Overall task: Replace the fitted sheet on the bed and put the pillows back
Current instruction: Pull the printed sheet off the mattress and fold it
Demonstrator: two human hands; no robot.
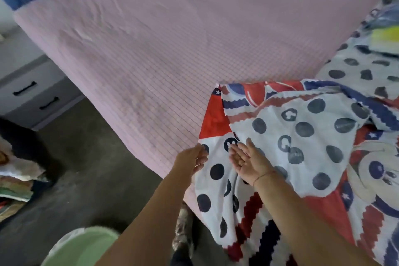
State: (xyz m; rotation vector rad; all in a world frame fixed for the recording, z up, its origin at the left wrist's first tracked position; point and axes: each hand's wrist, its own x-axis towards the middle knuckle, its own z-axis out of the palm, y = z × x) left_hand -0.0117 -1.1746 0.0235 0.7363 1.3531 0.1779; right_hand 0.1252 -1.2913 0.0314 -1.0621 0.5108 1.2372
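So the sheet (302, 136) is bunched on the near right corner of the bed (151, 49), and the bare part runs away up and to the left. Left hand (193, 158) sits right at the sheet's edge, can't tell if it's pinching. Right hand (248, 163) lies flat, fingers straight, on top. I'd guess the left leads the pull.

A grey drawer unit (32, 90) with two black handles (24, 88) is seen at the left on a dark floor (86, 157). Folded fabrics (15, 183) are stacked at the left edge. A pale green bin (84, 246), lined with plastic, is placed at the bottom.
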